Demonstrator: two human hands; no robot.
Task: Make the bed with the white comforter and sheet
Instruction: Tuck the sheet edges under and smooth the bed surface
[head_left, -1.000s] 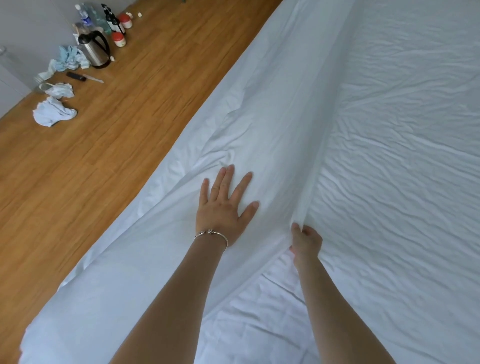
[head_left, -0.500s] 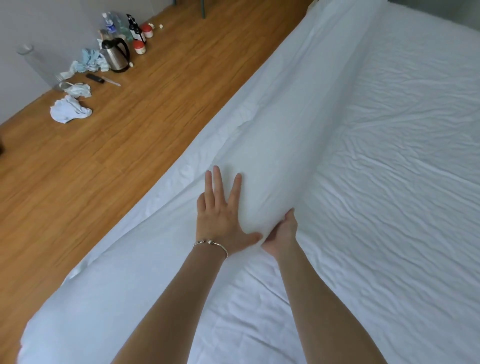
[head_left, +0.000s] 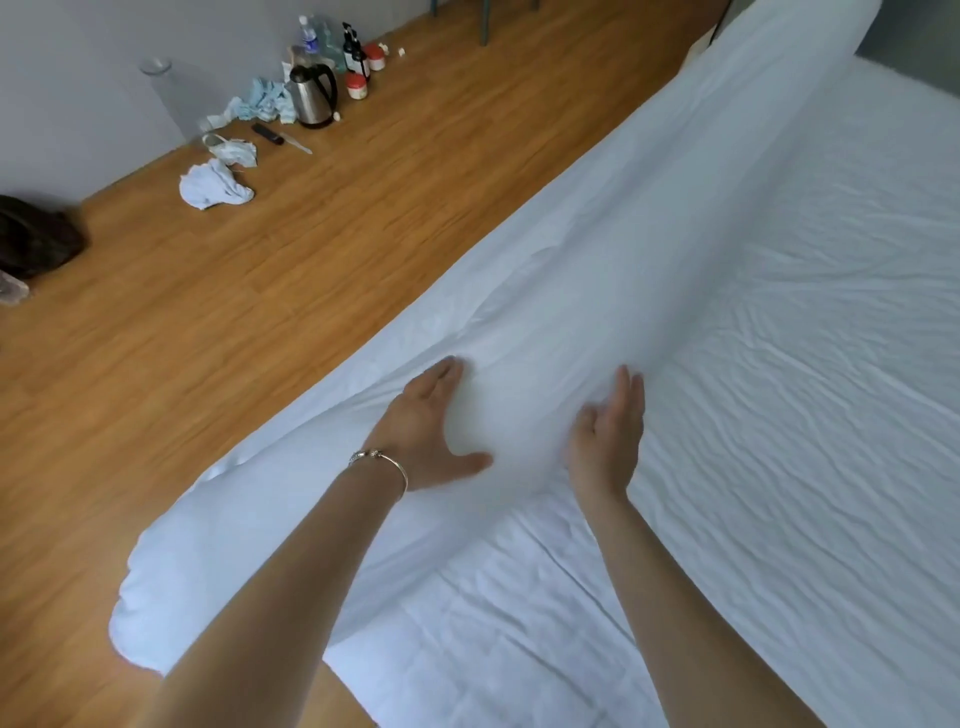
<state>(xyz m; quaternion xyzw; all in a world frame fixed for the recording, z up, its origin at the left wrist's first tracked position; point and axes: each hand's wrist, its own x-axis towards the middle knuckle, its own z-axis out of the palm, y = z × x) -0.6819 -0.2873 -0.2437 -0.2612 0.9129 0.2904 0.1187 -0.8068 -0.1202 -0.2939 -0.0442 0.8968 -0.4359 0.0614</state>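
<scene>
Left fingers (head_left: 441, 376) motion-blurred; comforter (head_left: 649, 218) — far end cropped

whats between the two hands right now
In the head view, a smooth bulge of the white comforter fills the gap between the left hand and the right hand. Both hands lie open against its sides; nothing else sits between them.

Both hands, left (head_left: 423, 423) and right (head_left: 608, 436), press flat against the rolled white comforter (head_left: 597, 270) along the bed's (head_left: 805, 415) edge above the wooden floor (head_left: 234, 364).
</scene>
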